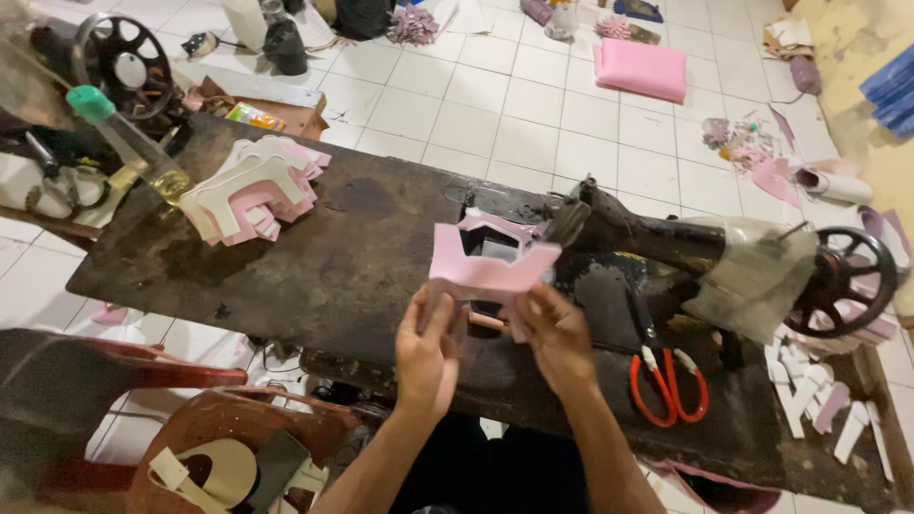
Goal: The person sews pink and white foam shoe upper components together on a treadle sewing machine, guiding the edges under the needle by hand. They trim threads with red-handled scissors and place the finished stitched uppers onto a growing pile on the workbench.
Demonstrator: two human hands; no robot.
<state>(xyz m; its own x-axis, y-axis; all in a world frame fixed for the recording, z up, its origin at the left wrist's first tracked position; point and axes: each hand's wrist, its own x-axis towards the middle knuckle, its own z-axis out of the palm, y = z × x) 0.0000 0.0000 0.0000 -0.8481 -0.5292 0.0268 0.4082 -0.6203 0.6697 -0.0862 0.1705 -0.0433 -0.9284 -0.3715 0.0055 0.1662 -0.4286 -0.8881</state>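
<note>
Holding a pink cut piece (490,269) up in front of the old black sewing machine (657,238), the person keeps it lifted off the dark worktable (352,257) with both hands, so that its flat face is turned toward the camera and its lower edge can be worked by the fingertips. The left hand (426,357) pinches the piece's lower left corner, thumb in front and fingers bent behind. The right hand (555,333) grips the lower right edge the same way, fingers curled close; a small pale roll shows between the two hands, though what it is cannot be told. Both forearms rise from the bottom of the view, wrists slightly cocked inward, palms facing away from the camera.

The piece hangs just before the machine's needle end, above the table and touching only the fingers. Red-handled scissors (668,381) lie to the right, near the right forearm, within easy reach. A stack of pink and white cut shapes (252,190) sits well apart at the table's far left, beside a clear bottle with a green cap (124,138).
</note>
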